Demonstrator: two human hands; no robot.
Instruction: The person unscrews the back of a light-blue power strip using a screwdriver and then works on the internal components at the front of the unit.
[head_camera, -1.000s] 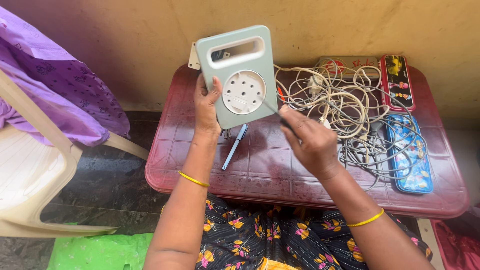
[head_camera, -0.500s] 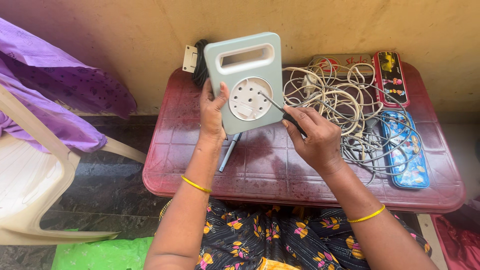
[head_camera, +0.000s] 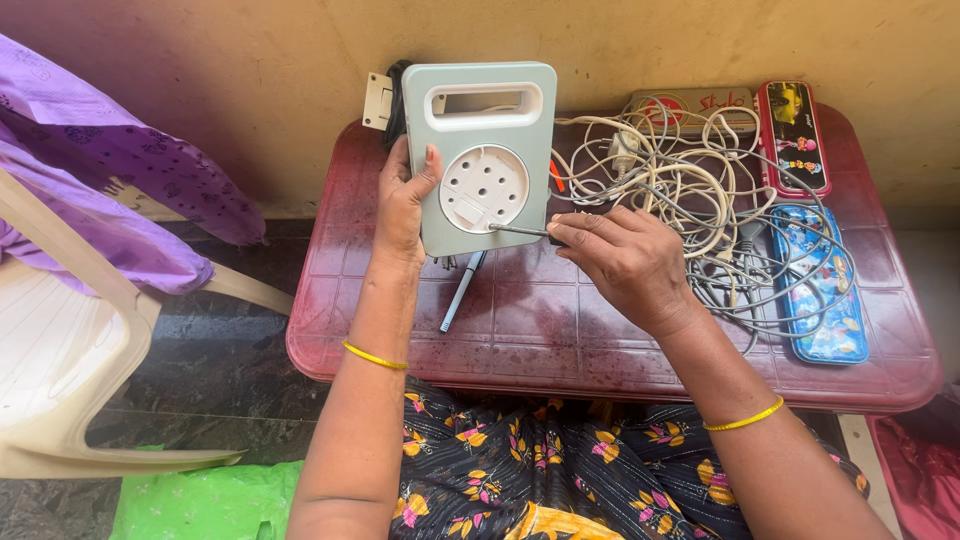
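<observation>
Chair (head_camera: 60, 340) w/ purple cloth (head_camera: 90, 190) far left. Left hand (head_camera: 405, 200), fingers clamped on pale green extension box (head_camera: 490, 150), upright over tabletop (head_camera: 560, 330). Right hand (head_camera: 625, 260), fingers pinching screwdriver (head_camera: 520, 230), tip at box face. Cable tangle (head_camera: 680, 190) beside.

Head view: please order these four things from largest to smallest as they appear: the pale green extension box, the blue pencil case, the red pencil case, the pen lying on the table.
1. Pale green extension box, held upright nearer the camera, so its lead may be exaggerated.
2. Blue pencil case.
3. Red pencil case, slightly smaller, though it lies farther away.
4. Pen, partly hidden.
</observation>
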